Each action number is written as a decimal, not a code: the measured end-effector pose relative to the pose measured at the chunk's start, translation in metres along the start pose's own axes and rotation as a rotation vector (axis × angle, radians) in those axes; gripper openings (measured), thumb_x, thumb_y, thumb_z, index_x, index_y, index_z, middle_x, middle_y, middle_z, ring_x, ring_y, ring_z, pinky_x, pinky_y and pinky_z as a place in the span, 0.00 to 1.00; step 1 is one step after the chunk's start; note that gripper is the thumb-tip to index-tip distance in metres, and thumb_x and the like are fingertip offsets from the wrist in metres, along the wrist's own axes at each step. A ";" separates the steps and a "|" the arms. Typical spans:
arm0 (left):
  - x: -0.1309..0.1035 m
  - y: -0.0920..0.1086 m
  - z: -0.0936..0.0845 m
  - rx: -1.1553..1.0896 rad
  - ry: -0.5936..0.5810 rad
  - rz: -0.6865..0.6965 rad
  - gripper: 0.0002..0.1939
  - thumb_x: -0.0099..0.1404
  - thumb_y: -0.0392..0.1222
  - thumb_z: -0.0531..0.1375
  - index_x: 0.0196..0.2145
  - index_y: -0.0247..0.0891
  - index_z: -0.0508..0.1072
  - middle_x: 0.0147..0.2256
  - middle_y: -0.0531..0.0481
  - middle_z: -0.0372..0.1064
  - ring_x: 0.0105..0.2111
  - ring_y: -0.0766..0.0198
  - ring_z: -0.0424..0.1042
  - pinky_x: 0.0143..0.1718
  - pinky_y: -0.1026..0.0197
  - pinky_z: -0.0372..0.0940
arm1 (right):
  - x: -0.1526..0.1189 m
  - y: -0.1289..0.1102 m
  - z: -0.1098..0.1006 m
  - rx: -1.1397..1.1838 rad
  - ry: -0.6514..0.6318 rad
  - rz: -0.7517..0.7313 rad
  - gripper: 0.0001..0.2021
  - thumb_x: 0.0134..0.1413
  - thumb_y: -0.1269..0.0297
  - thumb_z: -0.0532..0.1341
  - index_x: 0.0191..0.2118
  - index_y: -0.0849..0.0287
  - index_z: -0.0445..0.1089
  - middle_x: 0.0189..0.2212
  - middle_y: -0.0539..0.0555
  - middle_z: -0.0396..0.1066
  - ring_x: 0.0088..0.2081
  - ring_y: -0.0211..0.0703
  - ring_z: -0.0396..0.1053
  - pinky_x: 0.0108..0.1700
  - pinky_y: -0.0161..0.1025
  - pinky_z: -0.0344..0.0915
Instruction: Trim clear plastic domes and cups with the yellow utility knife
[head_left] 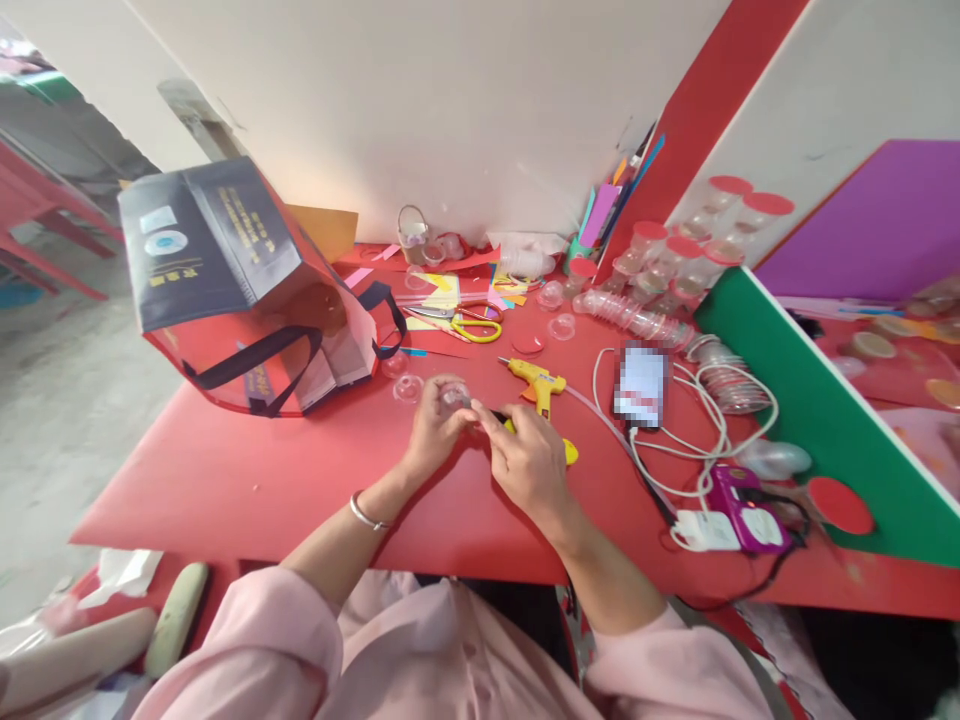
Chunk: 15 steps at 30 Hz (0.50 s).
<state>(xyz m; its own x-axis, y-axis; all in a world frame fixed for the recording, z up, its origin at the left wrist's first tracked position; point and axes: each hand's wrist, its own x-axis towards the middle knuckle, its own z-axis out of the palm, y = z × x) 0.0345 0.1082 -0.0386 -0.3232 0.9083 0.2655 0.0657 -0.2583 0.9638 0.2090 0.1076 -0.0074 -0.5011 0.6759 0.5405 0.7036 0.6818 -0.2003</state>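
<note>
Over the red table (300, 480), my left hand (435, 430) is closed around a small clear plastic piece (454, 397), cup-like or dome-like in shape. My right hand (529, 455) is closed on a tool with a black and yellow handle (571, 453); its far end meets the plastic piece, and its exact kind is mostly hidden by my fingers. Just beyond my right hand lies a yellow hot glue gun (541, 382). Clear plastic domed lids (409, 389) rest left of my left hand. Yellow-handled scissors (478, 325) lie farther back.
A large dark and red bag (247, 300) stands at left. To the right are a phone (640, 386) with white cables, a purple power strip (742, 510), stacked clear lids (637, 318) and red-topped jars (667, 255). A green panel (825, 400) borders the table's right side.
</note>
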 end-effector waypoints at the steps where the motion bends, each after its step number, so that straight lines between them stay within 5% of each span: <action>1: 0.000 -0.001 0.000 0.006 0.002 0.006 0.33 0.52 0.64 0.71 0.46 0.41 0.70 0.41 0.47 0.69 0.39 0.59 0.70 0.42 0.58 0.67 | 0.000 0.000 0.000 -0.006 0.005 -0.002 0.24 0.66 0.71 0.56 0.63 0.44 0.69 0.41 0.55 0.73 0.41 0.43 0.68 0.43 0.41 0.62; 15: -0.002 -0.001 -0.001 -0.035 0.009 -0.028 0.30 0.54 0.54 0.74 0.49 0.42 0.69 0.43 0.48 0.68 0.35 0.64 0.69 0.36 0.62 0.68 | -0.001 0.000 0.000 0.049 0.010 -0.002 0.28 0.64 0.74 0.56 0.66 0.43 0.66 0.40 0.53 0.73 0.41 0.43 0.68 0.42 0.40 0.62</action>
<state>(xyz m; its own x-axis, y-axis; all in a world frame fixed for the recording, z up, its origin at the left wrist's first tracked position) 0.0342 0.1063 -0.0405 -0.3327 0.9125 0.2382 0.0240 -0.2443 0.9694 0.2096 0.1070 -0.0086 -0.4969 0.6720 0.5490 0.6771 0.6960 -0.2390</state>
